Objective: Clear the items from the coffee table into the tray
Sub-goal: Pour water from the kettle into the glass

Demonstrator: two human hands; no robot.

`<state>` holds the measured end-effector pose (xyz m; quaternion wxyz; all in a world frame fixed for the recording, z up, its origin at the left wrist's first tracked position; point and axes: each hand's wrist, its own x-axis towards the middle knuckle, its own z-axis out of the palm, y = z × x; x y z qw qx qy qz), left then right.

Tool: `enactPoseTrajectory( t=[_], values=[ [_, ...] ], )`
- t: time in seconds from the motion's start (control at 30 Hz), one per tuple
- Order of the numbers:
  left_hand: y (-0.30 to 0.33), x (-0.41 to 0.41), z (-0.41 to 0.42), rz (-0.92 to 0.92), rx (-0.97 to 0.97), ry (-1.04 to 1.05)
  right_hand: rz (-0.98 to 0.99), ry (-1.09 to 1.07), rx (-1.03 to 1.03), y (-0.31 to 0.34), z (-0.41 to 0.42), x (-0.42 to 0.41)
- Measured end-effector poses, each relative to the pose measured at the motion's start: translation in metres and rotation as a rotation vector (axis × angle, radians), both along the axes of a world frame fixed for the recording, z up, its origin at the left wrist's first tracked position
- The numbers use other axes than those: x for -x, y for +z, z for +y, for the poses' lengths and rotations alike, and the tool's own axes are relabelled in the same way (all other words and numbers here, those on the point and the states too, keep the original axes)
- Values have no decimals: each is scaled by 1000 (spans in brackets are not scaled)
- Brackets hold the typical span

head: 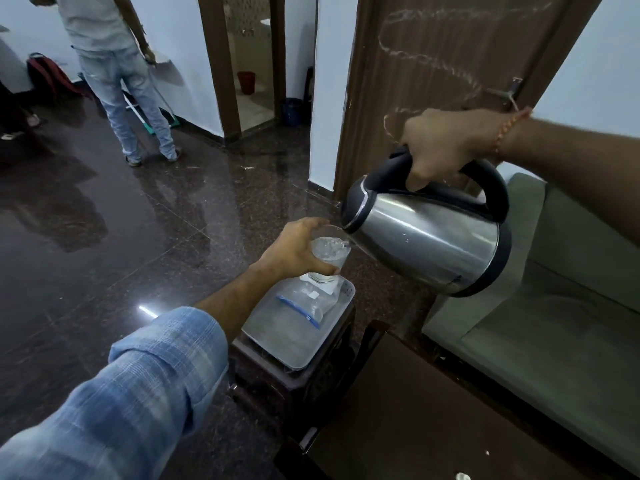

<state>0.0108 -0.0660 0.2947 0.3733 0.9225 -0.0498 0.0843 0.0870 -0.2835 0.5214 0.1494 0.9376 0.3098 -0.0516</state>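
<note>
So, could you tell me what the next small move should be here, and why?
Probably tip the kettle back upright. The right hand has it tilted with the spout at the rim of the glass, which the left hand holds above the tray, and the glass already looks well filled; then both could go down.

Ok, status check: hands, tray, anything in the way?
Right hand gripping tilted kettle by its handle, spout at glass. Left hand holds glass above tray. Tray on dark stool, zip bag inside. Nothing blocking.
</note>
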Motion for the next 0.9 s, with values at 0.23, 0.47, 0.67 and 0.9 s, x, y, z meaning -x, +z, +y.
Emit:
enactPoseTrajectory(
  t=[0.23,0.47,0.67,0.9],
  values=[
    [1,2,13,18,-24,46,87,-71,-365,-37,-25,8],
    [-2,4,22,33,-18,69,177,-185,-704,-77,-42,15],
    [-8,12,38,74,-18,116,212,-232,-896,-108,-43,23],
    [-36,34,72,114,18,273,221,-257,-1078,-198,-25,16]
  ],
)
